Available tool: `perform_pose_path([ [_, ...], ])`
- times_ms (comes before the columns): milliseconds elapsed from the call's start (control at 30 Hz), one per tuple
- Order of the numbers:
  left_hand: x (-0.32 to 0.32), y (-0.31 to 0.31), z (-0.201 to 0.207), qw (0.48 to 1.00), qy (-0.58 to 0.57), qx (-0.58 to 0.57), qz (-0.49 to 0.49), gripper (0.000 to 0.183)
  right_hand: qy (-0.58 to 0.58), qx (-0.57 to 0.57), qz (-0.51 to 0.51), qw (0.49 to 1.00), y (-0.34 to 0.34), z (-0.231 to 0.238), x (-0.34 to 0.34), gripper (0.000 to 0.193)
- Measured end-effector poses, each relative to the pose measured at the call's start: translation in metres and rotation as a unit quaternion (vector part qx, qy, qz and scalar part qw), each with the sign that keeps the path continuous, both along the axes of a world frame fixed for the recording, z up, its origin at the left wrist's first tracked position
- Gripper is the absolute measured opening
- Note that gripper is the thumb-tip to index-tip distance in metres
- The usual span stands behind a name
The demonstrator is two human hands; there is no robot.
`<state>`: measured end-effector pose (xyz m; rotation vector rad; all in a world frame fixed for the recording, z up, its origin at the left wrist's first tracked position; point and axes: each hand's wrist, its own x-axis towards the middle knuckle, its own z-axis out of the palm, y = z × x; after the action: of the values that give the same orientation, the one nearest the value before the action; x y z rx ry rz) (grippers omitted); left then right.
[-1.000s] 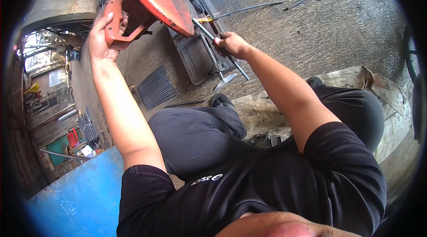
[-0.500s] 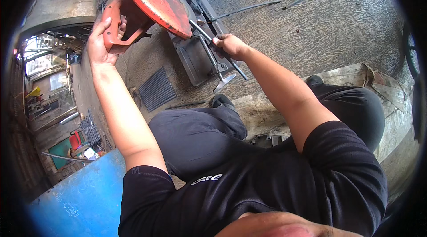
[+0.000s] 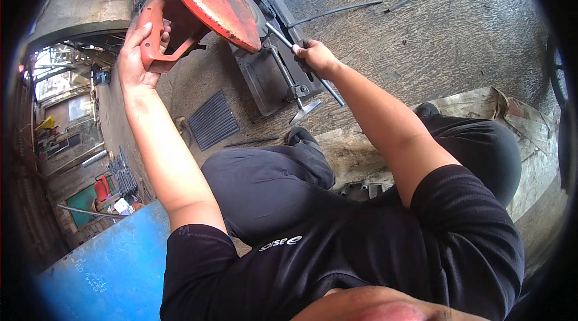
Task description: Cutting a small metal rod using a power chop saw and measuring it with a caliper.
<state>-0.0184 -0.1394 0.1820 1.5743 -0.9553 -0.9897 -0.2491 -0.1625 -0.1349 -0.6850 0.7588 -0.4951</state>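
My left hand [image 3: 137, 59] is wrapped round the orange-red loop handle [image 3: 152, 35] of a chop saw, whose worn round blade guard [image 3: 211, 2] is tilted up above its dark metal base [image 3: 256, 89]. In my right hand [image 3: 316, 59] is a thin grey metal rod [image 3: 280, 37], gripped near its middle and slanting over the base. The rod's far end lies just right of the guard's lower edge, and its near end sticks out past my fist. Below the rod, the saw's clamp screw [image 3: 283, 68] ends in a flat crank handle [image 3: 304, 113].
A row of dark cut rods [image 3: 214, 120] lies on the floor left of the base. Longer rods [image 3: 337, 12] stretch away at the upper right. A stained cloth sheet [image 3: 355, 146] lies under my legs. A blue panel [image 3: 114, 261] stands at the lower left.
My right hand has shifted a little to the right with the rod, so the rod's far end sits farther from the guard. My left hand and the saw have barely moved.
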Motion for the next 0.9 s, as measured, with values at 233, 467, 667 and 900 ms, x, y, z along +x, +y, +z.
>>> perform_pose_path([
  [233, -0.003, 0.001, 0.0, 1.0, 0.03, -0.001, 0.0, 0.047, -0.163, 0.103, 0.098, 0.976, 0.007, 0.012, -0.004, 0.026],
  [467, -0.006, 0.002, 0.0, 0.999, 0.03, -0.001, 0.023, 0.048, -0.178, 0.139, 0.125, 0.966, 0.009, 0.019, -0.003, 0.022],
  [667, -0.008, 0.001, 0.001, 0.999, 0.035, 0.003, 0.027, 0.048, -0.172, 0.109, 0.107, 0.973, 0.004, 0.014, 0.0, 0.018],
  [900, -0.002, 0.0, -0.001, 0.999, 0.027, 0.006, 0.036, 0.049, -0.092, 0.04, 0.093, 0.991, 0.001, 0.009, 0.003, 0.018],
])
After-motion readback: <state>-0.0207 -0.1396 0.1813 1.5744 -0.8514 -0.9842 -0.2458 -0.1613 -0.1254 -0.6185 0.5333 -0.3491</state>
